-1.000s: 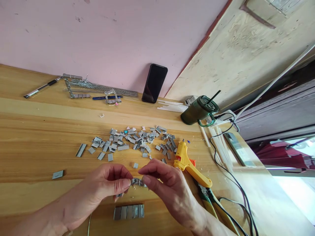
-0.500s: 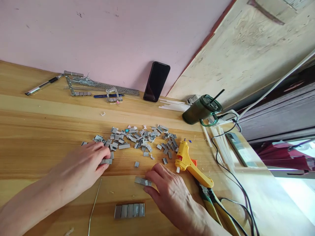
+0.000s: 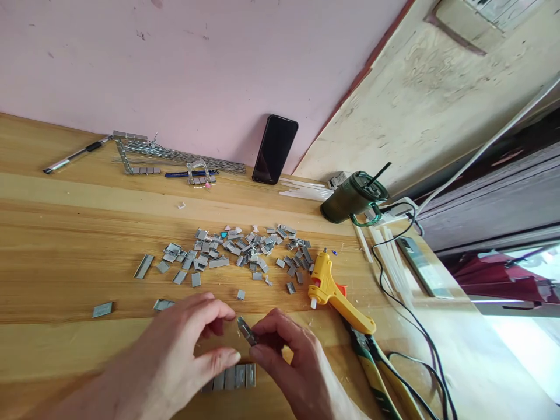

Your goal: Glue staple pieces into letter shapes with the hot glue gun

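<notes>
My right hand [image 3: 295, 356] pinches a small grey metal clip piece [image 3: 246, 330] between thumb and fingertips, tilted and raised off the table. My left hand [image 3: 188, 344] faces it from the left, thumb and index finger apart with nothing seen between them. Beneath the hands lies a row of grey metal pieces [image 3: 230, 378] set side by side, its left end partly hidden by my left hand. Beyond the hands spreads a loose pile of similar grey pieces [image 3: 251, 251]. Several single ones lie to the left, including one grey piece [image 3: 102, 310] on its own.
A yellow glue gun [image 3: 335, 291] rests right of the pile, over green-handled pliers [image 3: 371, 367] and black cables. Farther back are a green mug [image 3: 352, 198], a phone [image 3: 275, 149] against the wall, white glue sticks [image 3: 306, 189], thin metal rods [image 3: 184, 156] and a pen [image 3: 79, 154].
My left hand has left the loose pieces at the pile's left and moved right and nearer, beside my right hand. The right hand has lifted and tilted its clip piece.
</notes>
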`<state>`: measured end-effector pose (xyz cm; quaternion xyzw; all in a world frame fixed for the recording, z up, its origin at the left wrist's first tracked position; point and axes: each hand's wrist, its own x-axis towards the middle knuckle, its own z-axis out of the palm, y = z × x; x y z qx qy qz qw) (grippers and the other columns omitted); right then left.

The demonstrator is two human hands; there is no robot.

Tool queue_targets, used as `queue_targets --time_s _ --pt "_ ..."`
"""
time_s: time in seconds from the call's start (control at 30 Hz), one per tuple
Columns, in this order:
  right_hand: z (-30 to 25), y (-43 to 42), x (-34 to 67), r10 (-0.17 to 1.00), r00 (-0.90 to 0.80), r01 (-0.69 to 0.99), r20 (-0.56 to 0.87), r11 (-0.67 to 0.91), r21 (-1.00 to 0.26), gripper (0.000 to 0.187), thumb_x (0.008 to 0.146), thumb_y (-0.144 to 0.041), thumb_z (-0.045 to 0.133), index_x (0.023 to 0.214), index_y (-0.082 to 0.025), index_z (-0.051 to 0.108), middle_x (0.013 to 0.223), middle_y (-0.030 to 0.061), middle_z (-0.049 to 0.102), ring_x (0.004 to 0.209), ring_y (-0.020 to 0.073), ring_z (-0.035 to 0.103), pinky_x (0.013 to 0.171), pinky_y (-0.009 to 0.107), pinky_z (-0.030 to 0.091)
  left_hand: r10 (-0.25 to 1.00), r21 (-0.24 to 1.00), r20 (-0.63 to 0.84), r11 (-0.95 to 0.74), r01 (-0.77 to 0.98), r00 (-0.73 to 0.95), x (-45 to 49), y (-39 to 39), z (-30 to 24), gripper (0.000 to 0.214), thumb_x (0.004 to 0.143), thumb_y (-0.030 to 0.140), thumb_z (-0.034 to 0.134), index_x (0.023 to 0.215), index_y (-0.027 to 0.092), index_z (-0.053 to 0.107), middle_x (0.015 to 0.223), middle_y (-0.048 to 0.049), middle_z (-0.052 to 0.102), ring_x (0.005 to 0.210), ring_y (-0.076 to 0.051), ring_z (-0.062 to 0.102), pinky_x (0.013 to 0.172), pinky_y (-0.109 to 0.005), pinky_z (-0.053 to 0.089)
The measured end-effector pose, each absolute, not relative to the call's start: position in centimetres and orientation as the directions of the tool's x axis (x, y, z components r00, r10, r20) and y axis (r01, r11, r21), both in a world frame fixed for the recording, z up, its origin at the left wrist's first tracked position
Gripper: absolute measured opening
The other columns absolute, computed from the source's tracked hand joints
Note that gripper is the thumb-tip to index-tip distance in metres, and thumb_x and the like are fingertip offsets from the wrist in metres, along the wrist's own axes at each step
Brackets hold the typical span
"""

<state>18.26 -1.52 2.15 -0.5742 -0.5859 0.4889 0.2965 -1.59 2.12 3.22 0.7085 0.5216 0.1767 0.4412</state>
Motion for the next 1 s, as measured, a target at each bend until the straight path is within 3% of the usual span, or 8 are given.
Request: queue_targets --time_s 0.13,0.3,0.4,0.5,0.67,0.8,0.9,1.0 --pt "2.0 -1.7 17.4 0.874 -0.293 -0.069 -0.387 -0.423 -0.904 0.035 0.073 -0.049 0.074 0.078 -0.016 0.063 0.059 -0.0049 0.048 0.056 0.0093 0.04 0.055 0.023 0.034 0.857 0.911 -0.316 0.154 0.381 0.408 0.0 1.2 2.5 0.011 0.074 0.033 0.062 0.076 0.022 0.066 0.071 0.0025 0.059 0.066 -0.015 0.055 0.061 -0.024 0.044" --pt "1.4 -1.9 16.7 0.848 -0.306 -0.158 -0.433 -0.494 -0.855 0.042 0.067 -0.054 0.078 0.074 -0.015 0.063 0.06 -0.0025 0.053 0.056 0.0095 0.044 0.055 0.023 0.035 0.907 0.936 -0.217 0.088 0.342 0.36 0.1 0.8 1.7 0.012 0.078 0.03 0.056 0.07 0.022 0.06 0.068 0.0025 0.056 0.062 -0.015 0.051 0.057 -0.023 0.041" --pt "1.1 -1.8 16.1 0.878 -0.246 -0.031 -0.411 -0.431 -0.902 0.041 0.069 -0.054 0.076 0.068 -0.016 0.062 0.06 -0.0023 0.051 0.057 0.0111 0.044 0.053 0.023 0.035 0.926 0.916 -0.171 0.024 0.401 0.336 0.0 0.4 1.2 0.008 0.077 0.026 0.055 0.071 0.023 0.058 0.067 0.0025 0.058 0.062 -0.015 0.052 0.057 -0.023 0.042" --pt "1.4 -1.8 16.0 0.941 -0.217 0.208 -0.26 -0.216 -0.954 0.033 0.077 -0.044 0.069 0.062 -0.016 0.063 0.06 -0.0017 0.05 0.057 0.0117 0.046 0.054 0.024 0.038 0.932 0.889 -0.132 -0.039 0.456 0.337 0.0 0.2 0.9 0.009 0.079 0.025 0.054 0.071 0.023 0.058 0.066 0.0027 0.058 0.06 -0.015 0.054 0.058 -0.023 0.043" --pt "3.4 -1.3 18.9 0.984 -0.176 0.443 0.018 0.096 -0.891 0.014 0.084 -0.024 0.061 0.085 -0.019 0.073 0.078 0.004 0.069 0.066 0.0147 0.065 0.063 0.023 0.052 0.946 0.891 -0.082 -0.071 0.448 0.314 -0.3 0.8 1.6 0.012 0.081 0.028 0.051 0.075 0.024 0.061 0.071 0.0017 0.064 0.065 -0.016 0.059 0.062 -0.024 0.047" --pt "4.0 -0.2 24.1 0.972 0.012 0.83 0.234 0.121 -0.544 0.026 0.088 -0.033 0.056 0.107 -0.02 0.069 0.108 0.0108 0.07 0.097 0.0254 0.068 0.085 0.038 0.055 0.921 0.923 -0.211 0.077 0.378 0.327 -0.8 1.3 2.1 0.02 0.084 0.04 0.054 0.082 0.023 0.064 0.074 0.0009 0.063 0.069 -0.016 0.058 0.063 -0.023 0.047" --pt "3.1 0.5 27.5 0.991 0.027 0.96 0.13 0.01 -0.281 0.045 0.085 -0.04 0.053 0.123 -0.015 0.061 0.127 0.0168 0.062 0.113 0.0342 0.061 0.091 0.049 0.053 0.843 0.921 -0.378 0.3 0.25 0.382 -1.1 1.7 1.8 0.033 0.086 0.053 0.053 0.089 0.022 0.065 0.075 0.0009 0.062 0.067 -0.014 0.053 0.061 -0.022 0.044" --pt "1.8 0.6 29.3 1.0 0.011 0.982 0.012 -0.008 -0.191 0.056 0.085 -0.043 0.052 0.132 -0.012 0.053 0.134 0.0183 0.057 0.121 0.0348 0.055 0.097 0.05 0.049 0.769 0.866 -0.483 0.491 0.098 0.419 -1.3 2.1 1.6 0.042 0.081 0.058 0.06 0.096 0.019 0.066 0.075 0.0 0.064 0.068 -0.014 0.052 0.061 -0.023 0.043"
